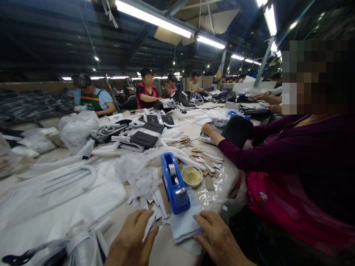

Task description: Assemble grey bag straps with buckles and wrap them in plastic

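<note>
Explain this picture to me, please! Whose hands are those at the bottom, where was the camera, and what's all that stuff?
No machine is working here; these are a person's own bare hands. The camera sits on that person's head, looking forward and down. The left hand is open near some paper strips and seems to hold nothing. The right hand has its fingertips at the edge of some pale blue sheets; I can't tell if they're cloth or paper. Just beyond is a blue tape holder, beside a small round dish. Plastic lies to the left. The purple sleeve belongs to someone else.
</note>
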`<state>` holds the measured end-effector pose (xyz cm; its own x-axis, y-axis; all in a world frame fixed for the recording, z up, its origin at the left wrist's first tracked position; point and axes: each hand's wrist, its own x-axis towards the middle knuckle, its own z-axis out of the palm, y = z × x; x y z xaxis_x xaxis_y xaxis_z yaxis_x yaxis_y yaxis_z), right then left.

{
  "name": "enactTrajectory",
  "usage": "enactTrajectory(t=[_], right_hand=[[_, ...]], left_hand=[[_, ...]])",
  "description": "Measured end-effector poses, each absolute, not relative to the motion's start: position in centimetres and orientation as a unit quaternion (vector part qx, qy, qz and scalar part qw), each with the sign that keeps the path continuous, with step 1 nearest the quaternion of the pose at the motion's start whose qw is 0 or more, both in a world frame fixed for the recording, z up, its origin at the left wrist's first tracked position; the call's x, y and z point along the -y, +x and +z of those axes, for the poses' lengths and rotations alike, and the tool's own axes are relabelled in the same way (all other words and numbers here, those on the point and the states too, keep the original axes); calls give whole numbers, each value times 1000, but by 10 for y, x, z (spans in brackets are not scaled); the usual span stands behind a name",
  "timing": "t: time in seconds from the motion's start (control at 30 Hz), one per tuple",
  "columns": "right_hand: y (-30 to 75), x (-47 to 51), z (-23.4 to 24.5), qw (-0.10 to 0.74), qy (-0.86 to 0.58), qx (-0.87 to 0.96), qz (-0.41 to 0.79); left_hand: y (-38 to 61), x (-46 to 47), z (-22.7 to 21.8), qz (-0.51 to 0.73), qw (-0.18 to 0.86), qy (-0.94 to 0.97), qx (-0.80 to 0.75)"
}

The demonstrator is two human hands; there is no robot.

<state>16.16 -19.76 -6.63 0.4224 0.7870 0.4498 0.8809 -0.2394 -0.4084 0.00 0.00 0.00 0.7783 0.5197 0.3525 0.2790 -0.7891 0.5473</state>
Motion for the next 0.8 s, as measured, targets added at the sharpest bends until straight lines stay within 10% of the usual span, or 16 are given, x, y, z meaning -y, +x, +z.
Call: enactTrajectory(t=[0.23, 0.8], right_hand=[[178, 192, -70, 181, -762, 614, -100], [194, 176, -62, 313, -749, 582, 32]], left_hand=[[95, 16, -16, 162, 400, 830, -353], [108, 23, -30, 277, 467, 796, -267]])
